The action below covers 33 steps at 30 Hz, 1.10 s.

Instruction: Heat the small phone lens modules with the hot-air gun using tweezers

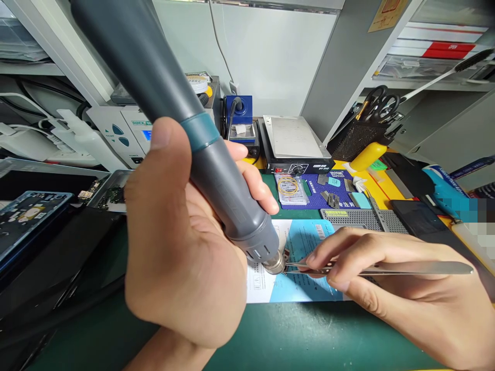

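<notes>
My left hand [185,247] is wrapped round a dark grey hot air gun [228,185], which slants down to the right. Its metal nozzle [275,264] sits just over a small part [286,254] that it mostly hides. Between the thumb and fingers of my right hand [386,273] are metal tweezers [410,268], their tips reaching the small part beside the nozzle. Whether the tips grip it, I cannot tell. Under both lies a blue and white printed card [309,286] on the green mat [294,335].
Behind stand a hot plate [297,139], a blue soldering iron stand [242,118] and a white hot air station [116,129]. An opened phone [31,221] lies at left. To the right are a perforated metal plate [348,219], a black phone-like slab [410,221] and a mesh tool holder [351,139].
</notes>
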Available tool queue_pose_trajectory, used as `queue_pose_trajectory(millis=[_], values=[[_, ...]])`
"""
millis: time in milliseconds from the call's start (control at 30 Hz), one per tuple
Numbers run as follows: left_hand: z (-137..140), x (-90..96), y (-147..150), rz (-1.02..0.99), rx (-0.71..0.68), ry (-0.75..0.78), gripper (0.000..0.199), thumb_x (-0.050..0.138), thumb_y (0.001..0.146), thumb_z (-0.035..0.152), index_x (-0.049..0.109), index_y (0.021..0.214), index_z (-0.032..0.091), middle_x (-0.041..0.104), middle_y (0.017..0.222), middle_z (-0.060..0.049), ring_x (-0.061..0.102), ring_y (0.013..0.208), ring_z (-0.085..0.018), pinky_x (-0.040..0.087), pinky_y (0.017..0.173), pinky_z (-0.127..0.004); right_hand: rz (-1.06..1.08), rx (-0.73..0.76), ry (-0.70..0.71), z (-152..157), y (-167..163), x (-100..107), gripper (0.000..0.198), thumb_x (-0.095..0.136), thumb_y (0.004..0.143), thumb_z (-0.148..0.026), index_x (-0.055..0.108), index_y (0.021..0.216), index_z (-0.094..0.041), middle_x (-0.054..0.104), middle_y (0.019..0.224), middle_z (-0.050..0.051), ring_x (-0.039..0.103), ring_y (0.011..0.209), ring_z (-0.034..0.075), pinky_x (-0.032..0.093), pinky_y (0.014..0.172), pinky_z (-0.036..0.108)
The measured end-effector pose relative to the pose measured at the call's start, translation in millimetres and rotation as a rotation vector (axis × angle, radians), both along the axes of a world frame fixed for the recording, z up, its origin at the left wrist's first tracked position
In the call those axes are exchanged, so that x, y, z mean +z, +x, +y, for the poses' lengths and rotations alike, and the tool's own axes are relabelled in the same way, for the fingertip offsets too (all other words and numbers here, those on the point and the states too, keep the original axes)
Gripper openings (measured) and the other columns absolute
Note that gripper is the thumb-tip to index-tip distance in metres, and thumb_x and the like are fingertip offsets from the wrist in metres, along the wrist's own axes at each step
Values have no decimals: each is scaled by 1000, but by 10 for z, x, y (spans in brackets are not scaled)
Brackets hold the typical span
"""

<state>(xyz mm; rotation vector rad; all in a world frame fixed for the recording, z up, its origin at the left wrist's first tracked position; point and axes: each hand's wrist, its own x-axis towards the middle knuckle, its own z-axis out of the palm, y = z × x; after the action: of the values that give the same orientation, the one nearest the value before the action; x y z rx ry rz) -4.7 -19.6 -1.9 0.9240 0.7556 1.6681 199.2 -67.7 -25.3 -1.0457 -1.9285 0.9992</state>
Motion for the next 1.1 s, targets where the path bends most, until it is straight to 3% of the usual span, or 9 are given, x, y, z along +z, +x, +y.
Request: queue_pose_trajectory(millis=[167,567,900,1100], values=[[27,3,-1,-55,2,-28,46,41,99,58,58,78,21,52,64,-3,58,61,-21,49,54,-36,-8,0,20,-7,10,10,19,72,86,-8,74,93,-26,77,97,4,75,93,21,64,76,27],[-5,-15,16,-58,-14,-35,46,39,100,58,58,80,21,56,64,-3,57,58,-19,48,51,-34,-14,-50,38,-30,42,-19,14,76,83,-15,77,88,-28,77,95,2,77,89,26,67,71,30],[-19,46,18,-7,36,-28,46,52,89,68,57,75,24,51,61,-3,53,55,-21,47,50,-38,-10,-52,1,-30,42,-1,16,77,81,-15,78,89,-28,78,95,3,77,89,28,66,69,33],[-33,5,-2,-11,3,-11,45,52,91,66,59,79,23,53,65,-3,54,58,-19,47,49,-36,-6,-53,-6,-35,40,-1,17,78,80,-15,77,90,-29,78,93,1,77,90,27,66,70,31]])
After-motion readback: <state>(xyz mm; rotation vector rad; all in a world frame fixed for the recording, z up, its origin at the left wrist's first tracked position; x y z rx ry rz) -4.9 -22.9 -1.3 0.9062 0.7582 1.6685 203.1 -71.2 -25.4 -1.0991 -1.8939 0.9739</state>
